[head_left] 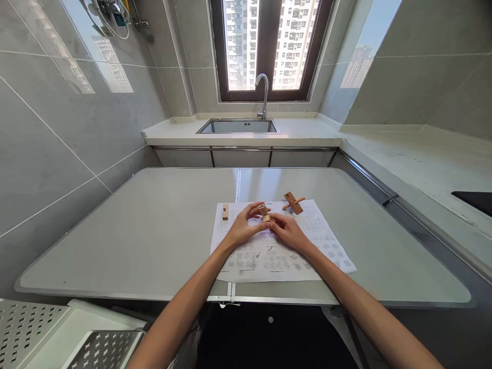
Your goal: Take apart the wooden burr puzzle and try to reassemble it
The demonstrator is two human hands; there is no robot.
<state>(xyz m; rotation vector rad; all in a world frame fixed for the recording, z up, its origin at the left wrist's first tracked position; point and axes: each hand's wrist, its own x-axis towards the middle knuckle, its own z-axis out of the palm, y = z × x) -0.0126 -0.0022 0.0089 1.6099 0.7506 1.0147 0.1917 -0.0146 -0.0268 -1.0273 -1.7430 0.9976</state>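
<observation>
Both my hands meet over a white instruction sheet (307,256) printed with small diagrams, which lies on a grey table (154,230). My left hand (243,228) and my right hand (287,229) together pinch a small wooden puzzle piece (264,211) between their fingertips. A single wooden block (225,211) lies on the sheet's far left corner. Just beyond my right hand, a partly joined wooden cross of pieces (293,202) rests at the sheet's far edge.
Beyond the table runs a counter with a steel sink (238,126) and tap (264,95) under a window. Another counter (423,159) runs along the right. Tiled wall stands to the left. White perforated metal shelves (57,328) sit at the lower left.
</observation>
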